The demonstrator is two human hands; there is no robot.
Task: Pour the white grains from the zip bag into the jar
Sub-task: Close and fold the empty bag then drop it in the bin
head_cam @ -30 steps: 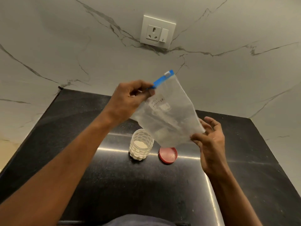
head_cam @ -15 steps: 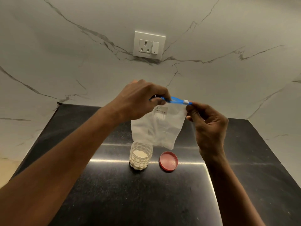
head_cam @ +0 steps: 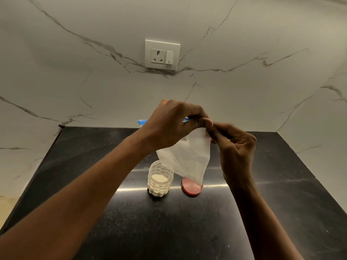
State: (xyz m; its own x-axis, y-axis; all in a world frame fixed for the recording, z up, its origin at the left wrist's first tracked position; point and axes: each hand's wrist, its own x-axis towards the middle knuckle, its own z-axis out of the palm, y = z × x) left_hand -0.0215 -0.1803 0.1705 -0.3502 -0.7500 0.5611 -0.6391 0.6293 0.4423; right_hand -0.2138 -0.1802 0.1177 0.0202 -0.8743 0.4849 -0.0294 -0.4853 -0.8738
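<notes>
A clear zip bag with a blue zip strip hangs upright above the counter, looking nearly empty. My left hand pinches the blue strip from above. My right hand pinches the same strip at its right end, fingertips touching the left hand's. Below the bag stands an open clear jar with a dimpled wall, holding white grains to about half its height. A red lid lies flat just right of the jar, with the bag's lower corner hanging in front of it.
The black stone counter is bounded by marbled white walls at the back and on both sides. A white socket and switch plate sits on the back wall above the hands.
The bag swung from tilted to hanging upright. My right hand left its lower corner and went up to the zip strip; both hands now meet at the strip's right end.
</notes>
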